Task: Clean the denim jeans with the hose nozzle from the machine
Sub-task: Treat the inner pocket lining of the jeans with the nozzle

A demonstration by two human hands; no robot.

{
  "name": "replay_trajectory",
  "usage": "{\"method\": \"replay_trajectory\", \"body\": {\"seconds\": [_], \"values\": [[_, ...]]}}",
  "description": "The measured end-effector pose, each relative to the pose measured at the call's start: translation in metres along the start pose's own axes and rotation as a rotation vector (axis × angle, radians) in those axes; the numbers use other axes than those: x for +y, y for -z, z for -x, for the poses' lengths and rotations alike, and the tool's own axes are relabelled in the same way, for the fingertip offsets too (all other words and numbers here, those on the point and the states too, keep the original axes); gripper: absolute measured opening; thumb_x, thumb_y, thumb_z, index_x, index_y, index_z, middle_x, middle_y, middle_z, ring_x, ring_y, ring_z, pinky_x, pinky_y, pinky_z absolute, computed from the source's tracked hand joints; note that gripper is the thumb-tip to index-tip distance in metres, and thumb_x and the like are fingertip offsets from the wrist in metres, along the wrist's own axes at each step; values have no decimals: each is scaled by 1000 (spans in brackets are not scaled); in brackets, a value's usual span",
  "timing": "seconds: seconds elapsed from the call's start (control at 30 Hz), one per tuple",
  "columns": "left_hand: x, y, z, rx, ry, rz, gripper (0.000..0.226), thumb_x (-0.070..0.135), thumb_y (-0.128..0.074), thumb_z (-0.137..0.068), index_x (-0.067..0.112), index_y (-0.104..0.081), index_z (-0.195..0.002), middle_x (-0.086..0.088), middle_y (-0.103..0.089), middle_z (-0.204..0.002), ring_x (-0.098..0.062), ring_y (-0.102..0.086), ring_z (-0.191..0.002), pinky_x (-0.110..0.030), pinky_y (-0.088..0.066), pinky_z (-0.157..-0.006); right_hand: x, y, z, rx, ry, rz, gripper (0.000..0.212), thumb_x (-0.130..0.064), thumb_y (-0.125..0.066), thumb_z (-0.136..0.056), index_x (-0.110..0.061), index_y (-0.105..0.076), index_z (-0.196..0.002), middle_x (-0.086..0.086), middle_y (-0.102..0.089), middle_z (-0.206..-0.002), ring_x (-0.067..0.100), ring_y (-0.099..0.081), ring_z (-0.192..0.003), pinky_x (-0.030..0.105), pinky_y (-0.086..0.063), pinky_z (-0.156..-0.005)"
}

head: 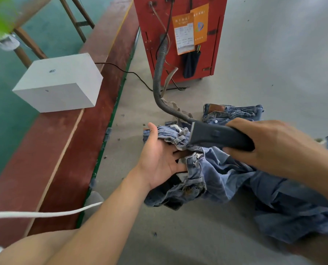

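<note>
The denim jeans (226, 175) lie crumpled on the grey worktop (178, 236), the waistband and zip bunched up near the middle and the legs trailing off to the right. A second pair (234, 111) lies just behind them. The dark hose nozzle (218, 135) rests with its wide mouth against the gathered waistband.

The right hand (274, 142) grips the nozzle's handle, fingers (235, 153) wrapped underneath and thumb laid over the top; the forearm comes in from the right edge, angled down toward the cloth. The left hand (159, 159) is palm up with the fingers spread and relaxed, slipped partly under the waistband so the cloth lies over the fingertips; the thumb points away, free of the fabric. Its forearm reaches in from the lower left.

A ribbed grey hose (159, 73) curves from the nozzle's back end up to the red machine (178, 35) standing at the far side of the worktop, which bears orange paper labels (184, 33). To the left, a grey box (60, 83) sits on a red ledge (44, 169), and a white cord (44, 214) crosses the lower left.
</note>
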State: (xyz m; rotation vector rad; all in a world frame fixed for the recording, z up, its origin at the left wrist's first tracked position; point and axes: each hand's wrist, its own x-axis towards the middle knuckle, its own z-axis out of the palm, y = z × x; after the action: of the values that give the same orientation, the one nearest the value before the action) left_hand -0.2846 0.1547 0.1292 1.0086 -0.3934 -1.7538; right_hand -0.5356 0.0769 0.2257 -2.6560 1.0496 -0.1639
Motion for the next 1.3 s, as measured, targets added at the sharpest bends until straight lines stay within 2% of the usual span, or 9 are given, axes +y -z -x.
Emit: {"method": "replay_trajectory", "body": {"seconds": [0.17,0.3,0.4,0.5,0.67,0.8,0.93,1.2,1.3], "values": [[-5,0,-2,-56,29,5,109,94,-11,-83,18,-52,-150,-21,-54,-149,-42,-51,-138,-60,-51,-99,-12,-4,4,-143,45,138,32,-71,-40,-87,-44,-45,-104,-17,-57,-72,3,-56,-61,32,-53,-57],[-15,-1,-1,-59,39,-54,101,91,-10,-85,25,-60,-143,-16,-60,-144,-35,-60,-131,-49,-57,-87,-21,-9,-2,-38,41,5,32,-68,-46,-86,-45,-48,-108,-18,-58,-71,-1,-54,-59,25,-49,-52],[-13,1,2,-51,17,-25,102,91,-10,-85,23,-59,-144,-19,-57,-147,-42,-52,-137,-63,-49,-101,-3,7,-6,72,-114,-102,26,-63,-58,-83,-44,-50,-100,-22,-55,-65,-5,-52,-56,18,-40,-49],[-14,2,2,-79,17,-6,107,92,-8,-84,21,-53,-150,-20,-51,-152,-45,-44,-143,-76,-27,-114,6,10,-4,-64,-121,-16,25,-63,-63,-84,-42,-53,-93,-19,-58,-66,-2,-55,-57,22,-42,-51],[-20,3,1,-193,80,19,110,92,-12,-84,14,-46,-154,-20,-44,-158,-42,-39,-147,-62,-34,-118,-21,-17,-2,-186,82,-47,35,-73,-51,-82,-49,-52,-107,-23,-59,-69,-2,-59,-64,18,-44,-55],[-21,7,3,-198,36,-22,107,91,-9,-86,17,-42,-157,-19,-41,-160,-43,-36,-149,-67,-16,-123,2,-3,-10,-1,-70,-158,30,-69,-58,-81,-49,-51,-102,-26,-57,-68,-10,-60,-70,18,-40,-51],[-20,7,5,-241,38,30,108,91,-11,-87,14,-35,-160,-20,-34,-163,-42,-31,-151,-64,-12,-125,14,-4,-8,-90,-87,-54,28,-71,-57,-80,-52,-49,-98,-21,-61,-70,-4,-55,-59,25,-45,-54],[-17,9,7,-142,36,130,105,88,-29,-89,7,-45,-154,-23,-43,-157,-41,-41,-146,-57,-33,-120,6,-16,-18,65,25,-172,36,-65,-61,-86,-47,-51,-116,-23,-60,-74,-3,-57,-65,32,-50,-57],[-13,13,8,-30,9,148,101,87,-33,-89,8,-54,-148,-22,-49,-153,-40,-48,-142,-55,-40,-116,30,-8,-20,-99,-82,-23,33,-60,-66,-86,-43,-51,-110,-17,-63,-82,12,-61,-74,39,-54,-68]]}}
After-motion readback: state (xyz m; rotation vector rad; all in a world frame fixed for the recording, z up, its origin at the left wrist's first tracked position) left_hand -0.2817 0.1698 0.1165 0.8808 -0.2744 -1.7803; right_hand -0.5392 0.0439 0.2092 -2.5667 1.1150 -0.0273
